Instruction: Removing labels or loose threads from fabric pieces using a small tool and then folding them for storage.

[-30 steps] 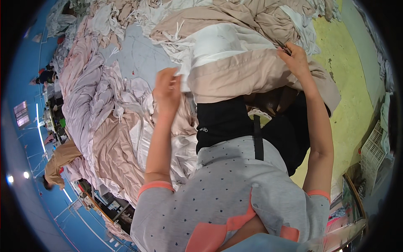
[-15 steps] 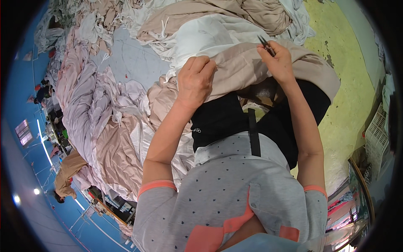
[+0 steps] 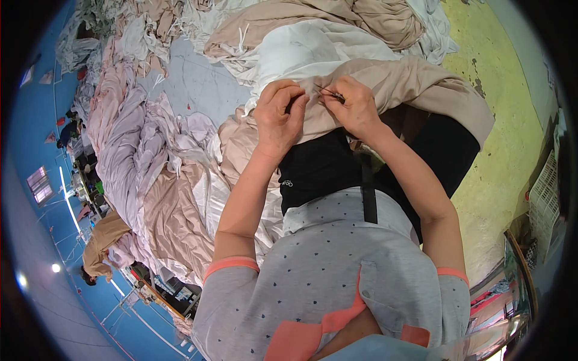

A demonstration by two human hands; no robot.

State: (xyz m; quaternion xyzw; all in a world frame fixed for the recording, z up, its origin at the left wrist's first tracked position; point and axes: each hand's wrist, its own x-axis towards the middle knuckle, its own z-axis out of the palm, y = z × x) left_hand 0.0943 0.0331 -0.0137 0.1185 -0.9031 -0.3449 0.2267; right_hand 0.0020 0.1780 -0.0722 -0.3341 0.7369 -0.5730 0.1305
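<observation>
Beige fabric point(image 3: 397, 84) lies in a wide fold across my lap, with white cloth point(image 3: 295, 51) just beyond it. Over the left part of the fold, my left hand point(image 3: 279, 120) is closed, thumb and fingertips brought together; what they pinch is too small to make out. My right hand point(image 3: 355, 108) grips small dark thread snips point(image 3: 331, 94). Their pointed tips reach left, close to the left fingertips and just above the beige fabric.
Heaped pink, lilac and beige cloth point(image 3: 126, 138) fills the left side, beside a grey surface point(image 3: 198, 75). At right is a worn yellow-green floor point(image 3: 490, 150) with a white plastic crate point(image 3: 545, 192). A person in brown point(image 3: 103, 243) bends at the far left.
My right hand has moved left with the snips, from over the right part of the fold to beside my left hand. The left fingers have loosened from a fist into a pinch.
</observation>
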